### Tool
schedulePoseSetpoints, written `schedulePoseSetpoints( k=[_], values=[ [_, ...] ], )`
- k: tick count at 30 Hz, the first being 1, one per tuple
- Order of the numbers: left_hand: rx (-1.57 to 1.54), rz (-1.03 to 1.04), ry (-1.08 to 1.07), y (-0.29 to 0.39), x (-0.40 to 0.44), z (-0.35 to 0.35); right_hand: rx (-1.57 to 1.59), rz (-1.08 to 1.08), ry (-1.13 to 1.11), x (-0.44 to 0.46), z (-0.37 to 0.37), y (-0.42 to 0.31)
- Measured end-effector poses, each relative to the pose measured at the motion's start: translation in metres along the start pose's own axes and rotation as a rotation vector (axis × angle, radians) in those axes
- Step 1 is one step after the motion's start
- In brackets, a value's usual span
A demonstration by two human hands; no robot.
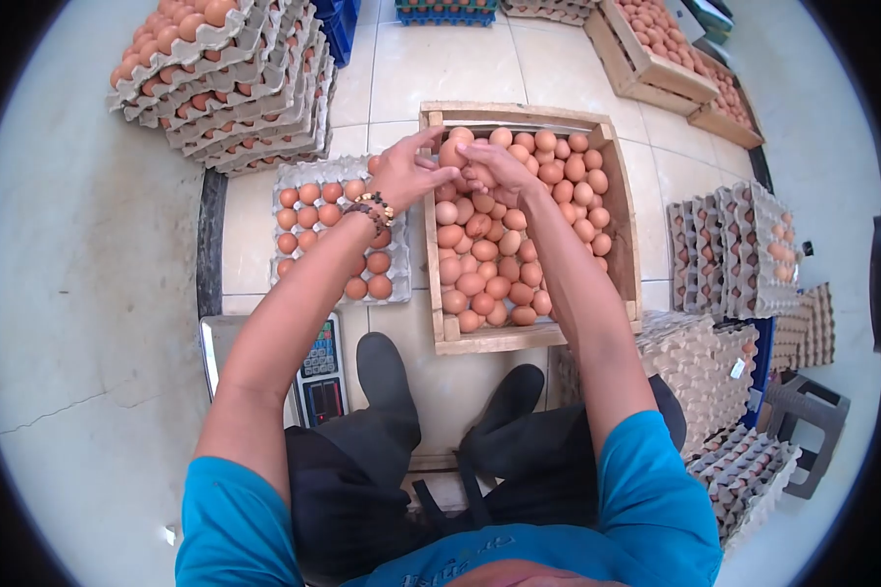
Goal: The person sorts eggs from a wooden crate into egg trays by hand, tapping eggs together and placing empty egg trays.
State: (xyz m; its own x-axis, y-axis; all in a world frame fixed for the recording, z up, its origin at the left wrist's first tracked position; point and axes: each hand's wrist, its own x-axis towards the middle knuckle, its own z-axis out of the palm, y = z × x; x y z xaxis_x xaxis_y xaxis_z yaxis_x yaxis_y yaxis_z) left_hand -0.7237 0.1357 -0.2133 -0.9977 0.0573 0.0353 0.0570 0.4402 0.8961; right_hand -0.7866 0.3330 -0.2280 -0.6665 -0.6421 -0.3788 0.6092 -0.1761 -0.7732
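A wooden crate (625, 225) full of loose brown eggs stands in front of me. Over its far left corner, my right hand (499, 168) has its fingers curled around a brown egg (451, 154). Whether more eggs sit in that palm is hard to see. Just left of it, my left hand (408, 170) is open, thumb and fingers apart, reaching toward the same egg across the crate's left edge. Beneath my left wrist lies a grey egg tray (294, 174), with brown eggs in many of its cups; my forearm hides part of it.
A digital scale (321, 377) sits near my left boot. Tall stacks of filled egg trays (255, 108) rise at the far left. More trays (729, 249) stand on the right, above empty-looking cartons (695, 367). Another egg crate (646, 73) is at the far right.
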Motion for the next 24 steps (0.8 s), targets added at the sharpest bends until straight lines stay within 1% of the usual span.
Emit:
schedulePoseSetpoints(
  k=[2,3,6,9,12,13,16,18,19,22,23,24],
  values=[
    [0.178,-0.048,-0.090,0.035,-0.003,-0.004,0.073,0.009,0.001,-0.002,0.004,-0.002],
    [0.054,-0.105,-0.110,0.041,-0.003,-0.005,0.110,0.014,0.001,-0.003,0.006,-0.003],
    [-0.482,0.054,-0.108,-0.002,0.007,0.001,0.220,0.026,-0.004,-0.003,0.009,-0.007],
    [-0.520,-0.040,0.024,-0.024,0.009,-0.016,-0.264,-0.160,0.444,0.030,-0.011,0.005],
    [-0.817,-0.286,0.212,-0.040,0.008,-0.048,-1.054,-0.345,0.749,0.056,-0.030,0.030],
    [-0.721,-0.280,0.258,-0.057,0.007,-0.061,-1.203,-0.290,0.804,0.055,-0.022,0.027],
    [-0.427,-0.246,0.371,-0.116,0.009,-0.090,-1.347,-0.069,0.784,0.053,0.004,0.012],
    [-0.232,-0.231,0.416,-0.149,0.005,-0.090,-1.429,-0.001,0.749,0.052,0.014,0.002],
    [-0.232,-0.172,0.383,-0.151,0.002,-0.085,-1.457,0.030,0.733,0.054,0.016,-0.002],
    [0.233,-0.240,0.244,-0.142,0.001,-0.074,-1.562,0.100,0.687,0.063,0.022,-0.009],
    [0.240,-0.256,0.242,-0.139,0.000,-0.070,-1.573,0.126,0.681,0.062,0.023,-0.012],
    [0.316,-0.212,0.272,-0.146,0.000,-0.065,-1.583,0.151,0.676,0.063,0.021,-0.015]
  ],
)
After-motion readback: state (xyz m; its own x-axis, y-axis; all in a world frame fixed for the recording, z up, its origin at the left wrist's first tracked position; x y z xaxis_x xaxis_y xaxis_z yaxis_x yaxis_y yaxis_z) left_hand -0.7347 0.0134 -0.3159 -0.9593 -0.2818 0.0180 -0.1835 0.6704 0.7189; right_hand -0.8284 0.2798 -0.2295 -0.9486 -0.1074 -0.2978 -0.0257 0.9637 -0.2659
